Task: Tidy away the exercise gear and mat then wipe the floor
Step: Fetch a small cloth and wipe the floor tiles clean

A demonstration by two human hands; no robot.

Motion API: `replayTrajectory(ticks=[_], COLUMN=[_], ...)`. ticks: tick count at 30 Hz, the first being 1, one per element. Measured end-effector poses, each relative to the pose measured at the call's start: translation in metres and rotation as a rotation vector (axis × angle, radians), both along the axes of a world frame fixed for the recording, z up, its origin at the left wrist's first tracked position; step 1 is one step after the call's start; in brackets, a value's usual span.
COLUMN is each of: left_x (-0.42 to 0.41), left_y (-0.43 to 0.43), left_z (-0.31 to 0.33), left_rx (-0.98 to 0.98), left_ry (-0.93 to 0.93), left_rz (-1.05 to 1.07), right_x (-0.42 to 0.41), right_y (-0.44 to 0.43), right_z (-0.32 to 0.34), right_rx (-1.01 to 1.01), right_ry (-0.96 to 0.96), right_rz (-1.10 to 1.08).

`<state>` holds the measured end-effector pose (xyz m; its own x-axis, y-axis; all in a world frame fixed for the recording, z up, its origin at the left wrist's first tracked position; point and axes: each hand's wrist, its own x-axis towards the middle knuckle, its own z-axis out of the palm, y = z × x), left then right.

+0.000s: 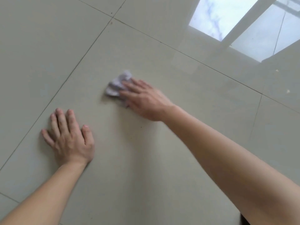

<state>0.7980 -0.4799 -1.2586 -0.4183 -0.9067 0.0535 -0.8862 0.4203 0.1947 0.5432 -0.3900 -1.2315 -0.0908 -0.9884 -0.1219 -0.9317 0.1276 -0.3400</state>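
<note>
A crumpled white cloth (117, 84) lies on the glossy grey tiled floor (162, 151) near the middle of the view. My right hand (144, 99) presses down on it with the fingers stretched over its near side; the arm reaches in from the lower right. My left hand (69, 138) rests flat on the tiles to the lower left, fingers spread, holding nothing. Both hands look slightly blurred. No exercise gear or mat is in view.
Dark grout lines (90, 47) cross the floor diagonally. A bright window reflection (227, 15) shines on the tiles at the upper right. Small specks (288, 91) dot the floor at the right.
</note>
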Motion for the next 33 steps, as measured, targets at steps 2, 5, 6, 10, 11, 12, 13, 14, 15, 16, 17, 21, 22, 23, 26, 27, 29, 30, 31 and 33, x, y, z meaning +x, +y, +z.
replayTrajectory(ticks=[2,5,6,10,11,12,13,14,15,16,17,21,22,23,26,27,29,30,31,33], left_x=[0.000,-0.002,-0.002,-0.004,-0.004,-0.004,-0.004,-0.004,-0.004,-0.004,-0.004,-0.003,-0.003,-0.003,-0.004,-0.004,-0.005,-0.005,-0.005,-0.005], left_y=[0.000,0.001,0.001,0.001,0.001,0.000,0.000,0.000,0.000,0.000,0.000,-0.001,-0.001,-0.001,-0.002,-0.002,-0.002,-0.002,-0.002,-0.002], left_z=[0.000,0.002,0.003,0.004,0.004,0.004,0.004,0.005,0.005,0.005,0.006,0.006,0.006,0.006,0.008,0.009,0.008,0.008,0.007,0.007], left_rx=[-0.004,0.009,0.011,0.024,0.022,0.021,0.021,0.023,0.026,0.028,0.028,0.041,0.048,0.054,0.065,0.068,0.067,0.066,0.065,0.062], left_ry=[-0.002,0.000,-0.005,-0.032,-0.037,-0.037,-0.035,-0.035,-0.039,-0.042,-0.044,-0.059,-0.064,-0.072,-0.092,-0.098,-0.110,-0.111,-0.109,-0.112], left_rz=[0.003,0.004,0.005,0.006,0.004,0.004,0.006,0.009,0.010,0.010,0.008,-0.011,-0.010,-0.010,-0.012,-0.014,-0.015,-0.018,-0.020,-0.026], right_x=[-0.046,-0.104,-0.111,-0.079,-0.061,-0.041,-0.023,-0.005,0.007,0.013,0.011,-0.038,-0.053,-0.065,-0.084,-0.083,-0.066,-0.050,-0.031,-0.002], right_y=[0.010,0.024,0.017,-0.057,-0.077,-0.094,-0.105,-0.111,-0.110,-0.105,-0.097,-0.060,-0.054,-0.053,-0.079,-0.096,-0.132,-0.149,-0.163,-0.180], right_z=[-0.003,0.002,0.003,0.003,0.004,0.006,0.008,0.009,0.010,0.010,0.009,0.009,0.009,0.009,0.010,0.009,0.009,0.010,0.010,0.009], right_rx=[-0.058,0.071,0.094,0.105,0.094,0.087,0.093,0.105,0.117,0.115,0.098,0.057,0.076,0.100,0.147,0.147,0.124,0.103,0.083,0.065], right_ry=[0.020,0.002,-0.017,-0.027,-0.026,-0.027,-0.019,-0.008,0.004,0.018,0.030,0.040,0.039,0.038,-0.004,-0.016,-0.012,0.003,0.022,0.047], right_rz=[-0.365,-0.965,-1.094,-1.009,-0.851,-0.677,-0.499,-0.334,-0.202,-0.113,-0.079,-0.486,-0.630,-0.748,-0.917,-0.914,-0.749,-0.592,-0.418,-0.114])
